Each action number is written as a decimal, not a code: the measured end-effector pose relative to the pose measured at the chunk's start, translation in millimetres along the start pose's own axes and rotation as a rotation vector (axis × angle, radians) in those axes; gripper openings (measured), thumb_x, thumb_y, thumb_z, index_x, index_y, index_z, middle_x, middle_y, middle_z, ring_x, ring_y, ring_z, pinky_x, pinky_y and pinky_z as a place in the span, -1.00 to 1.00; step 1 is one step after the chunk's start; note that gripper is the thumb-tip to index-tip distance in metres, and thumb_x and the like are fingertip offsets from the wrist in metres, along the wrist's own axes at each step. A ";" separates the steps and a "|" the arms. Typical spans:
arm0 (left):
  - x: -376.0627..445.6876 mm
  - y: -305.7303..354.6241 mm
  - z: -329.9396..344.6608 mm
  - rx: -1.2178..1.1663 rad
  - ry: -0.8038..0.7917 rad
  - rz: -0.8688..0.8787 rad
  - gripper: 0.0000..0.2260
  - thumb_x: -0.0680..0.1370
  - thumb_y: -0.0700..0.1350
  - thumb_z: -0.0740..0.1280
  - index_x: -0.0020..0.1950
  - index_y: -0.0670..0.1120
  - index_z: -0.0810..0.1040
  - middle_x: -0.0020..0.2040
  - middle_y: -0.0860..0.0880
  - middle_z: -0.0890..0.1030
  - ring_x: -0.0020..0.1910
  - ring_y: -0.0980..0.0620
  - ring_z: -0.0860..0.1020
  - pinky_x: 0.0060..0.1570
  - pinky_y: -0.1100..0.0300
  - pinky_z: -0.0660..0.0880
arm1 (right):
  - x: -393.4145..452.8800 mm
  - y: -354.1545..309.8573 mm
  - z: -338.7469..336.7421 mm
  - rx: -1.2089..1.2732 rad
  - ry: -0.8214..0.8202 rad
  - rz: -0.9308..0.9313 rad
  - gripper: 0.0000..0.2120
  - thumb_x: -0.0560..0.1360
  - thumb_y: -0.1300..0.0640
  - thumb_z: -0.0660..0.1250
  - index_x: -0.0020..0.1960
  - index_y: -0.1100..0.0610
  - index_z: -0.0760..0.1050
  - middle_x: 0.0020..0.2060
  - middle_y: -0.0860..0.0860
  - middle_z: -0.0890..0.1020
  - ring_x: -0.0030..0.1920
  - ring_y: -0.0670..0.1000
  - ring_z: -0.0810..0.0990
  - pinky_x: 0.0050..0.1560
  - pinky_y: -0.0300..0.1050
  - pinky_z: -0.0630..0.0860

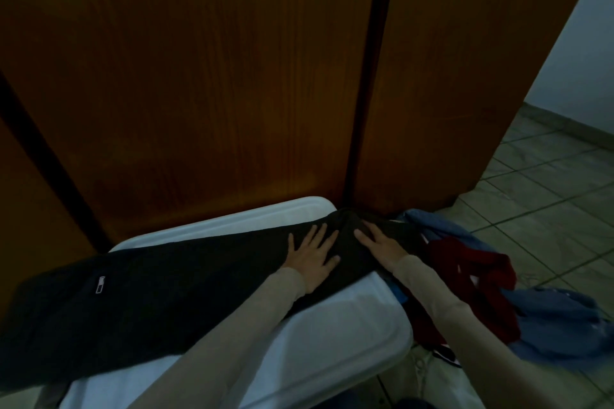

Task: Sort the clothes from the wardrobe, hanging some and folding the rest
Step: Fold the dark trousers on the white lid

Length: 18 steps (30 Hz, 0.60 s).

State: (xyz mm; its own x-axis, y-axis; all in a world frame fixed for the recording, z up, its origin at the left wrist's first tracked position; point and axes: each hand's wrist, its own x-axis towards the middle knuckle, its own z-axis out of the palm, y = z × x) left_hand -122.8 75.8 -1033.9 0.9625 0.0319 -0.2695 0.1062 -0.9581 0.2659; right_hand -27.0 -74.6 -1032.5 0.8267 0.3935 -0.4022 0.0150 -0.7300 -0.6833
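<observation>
Both your hands are flat on the dark garment (pixel 149 292), so nothing is gripped: your left hand (pixel 312 256) has its fingers (pixel 317 232) spread straight and pressing down on the cloth, and your right hand (pixel 382 244) lies just beside it with straight fingers pointing up and left, also pressing. The garment runs long across the white bench (pixel 332 335), from the far right corner under your fingers all the way out to the lower left, where it hangs past the bench edge; there's a small white label (pixel 100 284) on it well to the left of your left hand. Looks like trousers or something similar, but it's too dark to say for sure. The bunched end of the cloth sits right between your two sets of fingertips, up against the wooden wardrobe doors (pixel 199 76), which stand closed just beyond your fingers, so there's basically no room forward. To the right of your right hand the bench edge drops off close by, and past it there's a pile: a dark red garment (pixel 471 276) nearest your forearm, blue clothes (pixel 558 322) behind and below it. Further right is tiled floor (pixel 548 183). Toward you there's a bare strip of white bench between your beige sleeves (pixel 239 325).
</observation>
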 end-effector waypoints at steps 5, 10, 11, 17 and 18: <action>12.1 -1.2 3.5 0.052 0.012 -0.063 -0.45 0.63 0.17 -0.08 0.53 0.06 -0.24 0.54 0.02 -0.27 0.51 0.03 -0.27 0.41 -0.19 -0.28 | -3.5 10.0 1.6 -0.190 0.036 -0.108 -0.37 0.56 -0.23 0.07 0.53 -0.09 -0.09 0.51 0.05 0.10 0.47 0.13 0.17 0.45 0.19 0.10; -5.4 -18.8 9.9 0.050 0.096 -0.073 -0.47 0.64 0.15 -0.10 0.53 0.03 -0.24 0.54 0.01 -0.25 0.51 0.06 -0.27 0.43 -0.09 -0.29 | -16.4 -9.8 9.5 -0.698 0.049 -0.333 -0.46 0.63 -0.04 0.01 0.52 -0.11 -0.18 0.52 -0.05 -0.21 0.52 -0.01 -0.17 0.45 0.24 -0.15; -11.1 -25.1 10.1 0.046 0.100 -0.078 -0.47 0.64 0.15 -0.10 0.53 0.04 -0.24 0.54 0.01 -0.25 0.50 0.07 -0.27 0.43 -0.09 -0.29 | -18.9 -12.7 14.0 -0.781 0.031 -0.335 -0.45 0.63 -0.06 0.00 0.52 -0.12 -0.19 0.51 -0.03 -0.26 0.51 0.00 -0.23 0.44 0.25 -0.17; -53.2 -56.8 13.8 0.032 0.101 -0.120 -0.48 0.64 0.14 -0.09 0.52 0.08 -0.25 0.54 0.02 -0.28 0.50 0.05 -0.28 0.44 -0.07 -0.29 | -36.0 -20.5 26.2 -0.727 0.119 -0.249 -0.47 0.60 -0.01 0.13 0.51 -0.07 0.03 0.53 0.02 -0.09 0.52 0.08 -0.05 0.48 0.14 0.05; -58.9 -59.2 13.4 0.014 0.086 -0.120 -0.47 0.64 0.15 -0.07 0.52 0.08 -0.25 0.54 0.01 -0.28 0.50 0.04 -0.28 0.44 -0.08 -0.29 | -40.6 -21.5 27.2 -0.667 0.191 -0.243 -0.49 0.58 0.02 0.19 0.48 -0.04 0.13 0.50 0.05 0.05 0.48 0.09 0.10 0.45 0.10 0.18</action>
State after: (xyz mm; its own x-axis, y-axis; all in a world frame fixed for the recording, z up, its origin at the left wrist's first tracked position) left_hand -189.2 126.8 -1046.1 0.9611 0.1698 -0.2177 0.2185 -0.9499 0.2236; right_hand -76.1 -59.7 -1018.1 0.8392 0.5276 -0.1316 0.4991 -0.8435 -0.1987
